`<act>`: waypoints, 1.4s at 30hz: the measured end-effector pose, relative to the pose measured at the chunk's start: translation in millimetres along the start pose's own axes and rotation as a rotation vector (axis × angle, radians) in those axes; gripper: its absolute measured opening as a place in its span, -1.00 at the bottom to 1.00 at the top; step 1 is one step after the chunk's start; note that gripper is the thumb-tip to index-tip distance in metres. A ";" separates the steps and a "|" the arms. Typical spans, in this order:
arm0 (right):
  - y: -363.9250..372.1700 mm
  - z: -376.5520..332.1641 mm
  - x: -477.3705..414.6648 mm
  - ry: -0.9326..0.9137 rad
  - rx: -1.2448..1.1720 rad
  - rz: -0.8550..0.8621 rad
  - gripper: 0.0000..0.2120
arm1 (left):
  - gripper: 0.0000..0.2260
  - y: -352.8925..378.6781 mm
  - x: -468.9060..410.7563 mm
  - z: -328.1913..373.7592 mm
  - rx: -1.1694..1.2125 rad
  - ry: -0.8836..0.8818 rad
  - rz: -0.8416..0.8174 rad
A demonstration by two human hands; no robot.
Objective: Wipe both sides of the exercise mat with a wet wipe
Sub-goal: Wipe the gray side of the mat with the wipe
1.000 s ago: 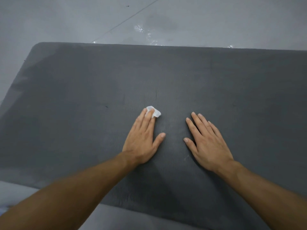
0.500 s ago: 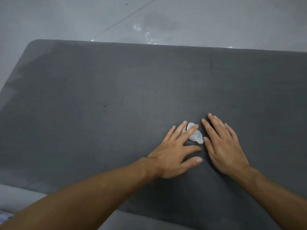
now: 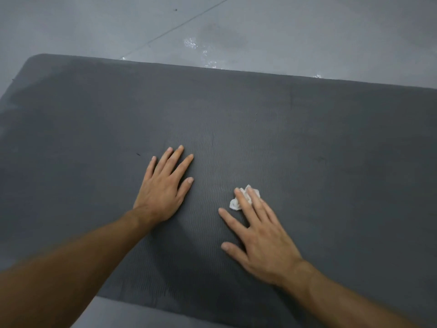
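A dark grey exercise mat point(image 3: 307, 138) lies flat on the floor and fills most of the view. My left hand point(image 3: 165, 185) rests flat on the mat with straight fingers and nothing under it. To its right, my right hand point(image 3: 257, 230) presses a small crumpled white wet wipe point(image 3: 238, 202) onto the mat with straight, spread fingers. The wipe shows under and beside the fingertips.
Grey floor point(image 3: 94, 24) surrounds the mat, with a thin seam line and small wet shiny patches point(image 3: 191, 43) just beyond the mat's far edge. The mat's rounded far-left corner point(image 3: 40, 60) is in view. A strip of floor shows at the near edge.
The wipe passed from under my left hand's fingers to under my right hand's fingers. My left hand moved right to meet the right hand, then drew back left, bare.
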State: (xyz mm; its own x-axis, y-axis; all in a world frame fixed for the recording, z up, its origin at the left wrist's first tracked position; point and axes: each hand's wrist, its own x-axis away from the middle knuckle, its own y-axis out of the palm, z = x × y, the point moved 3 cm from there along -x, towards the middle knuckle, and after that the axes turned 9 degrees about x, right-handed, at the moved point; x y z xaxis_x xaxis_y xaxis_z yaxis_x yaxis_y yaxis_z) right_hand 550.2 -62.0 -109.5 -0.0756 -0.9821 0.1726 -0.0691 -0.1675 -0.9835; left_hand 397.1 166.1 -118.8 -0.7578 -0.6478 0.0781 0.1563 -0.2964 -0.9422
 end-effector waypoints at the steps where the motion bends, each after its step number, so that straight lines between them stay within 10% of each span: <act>1: 2.1 -2.8 0.4 0.019 0.005 -0.008 -0.30 | -0.42 0.5 1.8 -1.1 0.000 0.001 0.002; 15: -5.3 102.6 -12.4 0.440 -0.005 -0.028 -0.29 | -0.43 1.8 4.0 -4.5 -0.024 0.014 0.017; 29: 14.2 -23.7 42.1 -0.253 0.062 0.027 -0.25 | -0.44 2.1 4.3 -5.3 -0.031 0.012 0.030; 42: -13.0 80.6 -61.9 0.438 -0.108 -0.028 -0.13 | -0.44 1.3 5.3 -3.8 -0.026 0.011 0.042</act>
State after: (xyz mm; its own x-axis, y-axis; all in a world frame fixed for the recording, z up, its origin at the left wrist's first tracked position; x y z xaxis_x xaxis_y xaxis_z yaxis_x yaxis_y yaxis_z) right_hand 635.9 -6.0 -111.9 -0.4843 -0.8444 0.2292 -0.1789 -0.1608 -0.9706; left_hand 390.9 165.0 -120.9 -0.7576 -0.6518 0.0349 0.1720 -0.2509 -0.9526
